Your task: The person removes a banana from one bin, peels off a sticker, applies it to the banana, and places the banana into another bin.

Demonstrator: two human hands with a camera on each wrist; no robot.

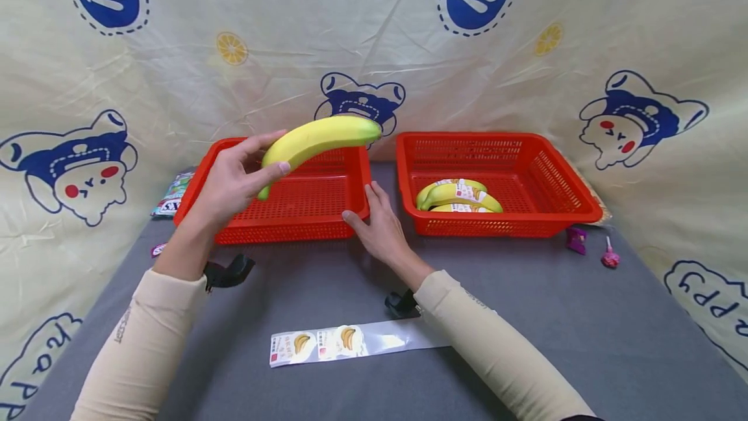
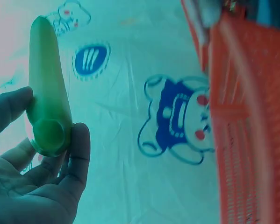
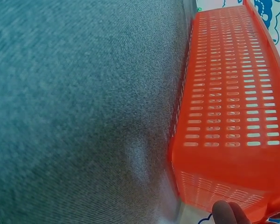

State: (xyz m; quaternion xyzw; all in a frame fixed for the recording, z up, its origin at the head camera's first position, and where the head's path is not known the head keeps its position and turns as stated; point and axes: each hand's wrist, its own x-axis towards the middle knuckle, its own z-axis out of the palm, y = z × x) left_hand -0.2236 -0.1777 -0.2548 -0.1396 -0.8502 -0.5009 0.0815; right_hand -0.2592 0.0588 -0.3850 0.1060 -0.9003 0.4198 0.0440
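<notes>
Bare yellow unlabelled banana (image 1: 320,137) is held in the air above the left red perforated plastic basket (image 1: 304,226), gripped near its lower stem end by the left hand (image 1: 234,180); fingers (image 2: 76,154) and thumb are curled round that end, as the left wrist view confirms. Long axis runs roughly left-to-right in the head view, tilted: the held end sits low and left, the free tip (image 1: 374,128) points up and right toward the backdrop and the gap between baskets, curve bowed upward. Right hand (image 1: 380,226) rests on the near right corner of the left basket, fingers fairly straight against the rim and wall, holding nothing; right wrist view shows only a fingertip (image 3: 224,212) at the basket corner. Judging by this, the step in hand is a banana just lifted clear of the empty-looking left basket while the other hand steadies it. Right red perforated plastic basket (image 1: 561,213) holds a few bananas with stickers on (image 1: 458,195). A clear sticker strip with banana labels (image 1: 345,342) lies on the grey tabletop (image 1: 526,317) near the person. Likely next move: bring the fruit down to the strip, which calls for freeing the right hand and turning the banana's flank up.
</notes>
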